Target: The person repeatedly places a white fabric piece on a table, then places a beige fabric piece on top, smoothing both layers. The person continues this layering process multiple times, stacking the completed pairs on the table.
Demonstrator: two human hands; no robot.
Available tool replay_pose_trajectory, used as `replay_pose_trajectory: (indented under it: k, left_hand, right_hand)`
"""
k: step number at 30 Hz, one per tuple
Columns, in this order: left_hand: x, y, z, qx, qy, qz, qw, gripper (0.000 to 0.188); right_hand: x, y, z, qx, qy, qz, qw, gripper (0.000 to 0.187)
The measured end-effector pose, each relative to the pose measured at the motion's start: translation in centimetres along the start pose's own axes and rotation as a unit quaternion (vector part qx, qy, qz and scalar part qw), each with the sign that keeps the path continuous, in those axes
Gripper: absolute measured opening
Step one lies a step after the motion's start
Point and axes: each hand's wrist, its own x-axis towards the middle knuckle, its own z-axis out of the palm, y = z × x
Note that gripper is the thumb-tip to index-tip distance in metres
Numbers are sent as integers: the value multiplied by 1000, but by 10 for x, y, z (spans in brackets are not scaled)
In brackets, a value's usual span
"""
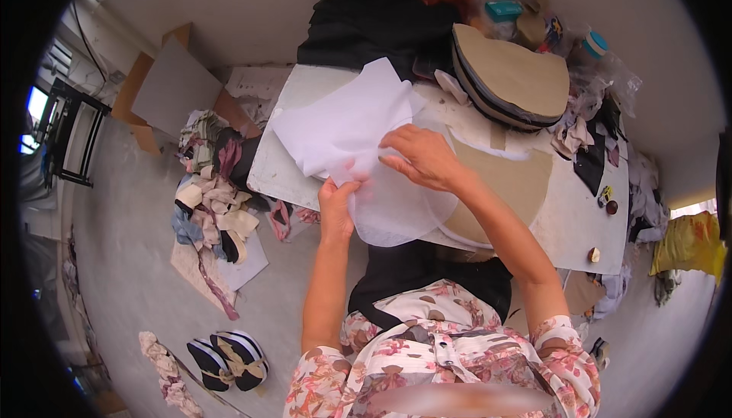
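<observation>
Your left hand (336, 208) grips the near edge of a sheet of thin white fabric (347, 132), the fingers closed on it with the thumb on top, right at the front edge of the low white table (579, 223). Your right hand (421, 157) lies flat on the same fabric just beyond and to the right of the left hand, fingers stretched out and pressing down on the cloth rather than curled round it. The fabric spreads from the table's left part toward you, its rounded lower edge hanging over the table's front, and it partly covers a tan cardboard pattern piece (507, 174) that lies on the table under your right wrist. Farther back on the table stands a stack of curved tan pieces with dark striped edges (509, 78), and behind that a heap of black cloth (374, 25) rests against the wall. To your left, on the floor, lies a pile of fabric scraps (213, 204) in pink, beige and grey, with a flat sheet of cardboard (174, 86) beyond it. Nearer your left side, a pair of dark striped shoe pieces (229, 358) sits on the floor.
</observation>
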Motion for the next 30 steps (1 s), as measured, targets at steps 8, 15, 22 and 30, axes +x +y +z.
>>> replay_pose_trajectory:
  k: [8,15,22,30]
  left_hand:
    - [-69,34,-22,100,-101,48,989,34]
    - [-68,57,-16,67,-94,128,985,48]
    - [-50,44,-41,-247,-77,-58,964,68]
    - [-54,42,-26,139,-1,151,979,8]
  right_hand:
    - [63,26,8,-70,-183,97,976,52]
    - [32,-43,7,291,-212,-6,933,32]
    - [17,-35,-5,163,-286,84,940,14]
    - [-32,-46,-58,123,-278,167,938,17]
